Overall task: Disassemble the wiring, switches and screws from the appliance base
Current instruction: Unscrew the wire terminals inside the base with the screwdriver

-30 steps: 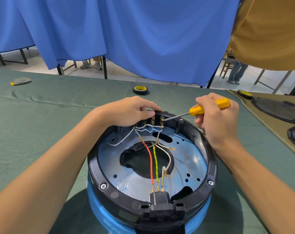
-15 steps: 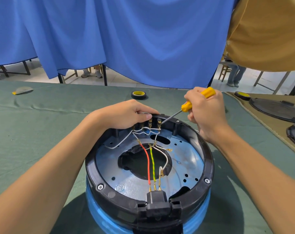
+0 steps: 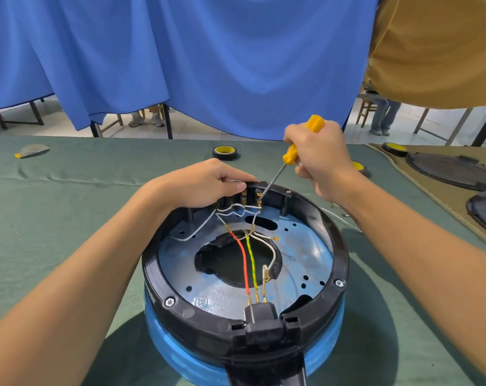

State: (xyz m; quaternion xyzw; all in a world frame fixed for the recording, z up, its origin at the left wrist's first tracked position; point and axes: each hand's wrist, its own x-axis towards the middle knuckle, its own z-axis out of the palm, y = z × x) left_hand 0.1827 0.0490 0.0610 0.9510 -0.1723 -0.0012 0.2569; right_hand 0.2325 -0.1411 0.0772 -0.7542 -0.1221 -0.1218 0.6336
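Right hand [image 3: 318, 160] wrapped around the yellow handle of a screwdriver [image 3: 291, 156], tip down in the switch block [image 3: 243, 197] on the far rim, left hand [image 3: 205, 185] curled over that block, gripping it, appliance base [image 3: 246, 274] upturned on a green table [image 3: 55, 207], red wire [image 3: 240, 254] and white wires [image 3: 236, 208] running across its metal plate.

**Bright, soft light; wide-angle warp**

Lit evenly from overhead, brightest on the floor [image 3: 61, 121] beyond the curtain [image 3: 208, 51]. Soft shadow ringing the base [image 3: 340, 246] on the tabletop [image 3: 55, 204]. Faint sheen on its metal. Sharp centrally; stretched and bowed toward edges.
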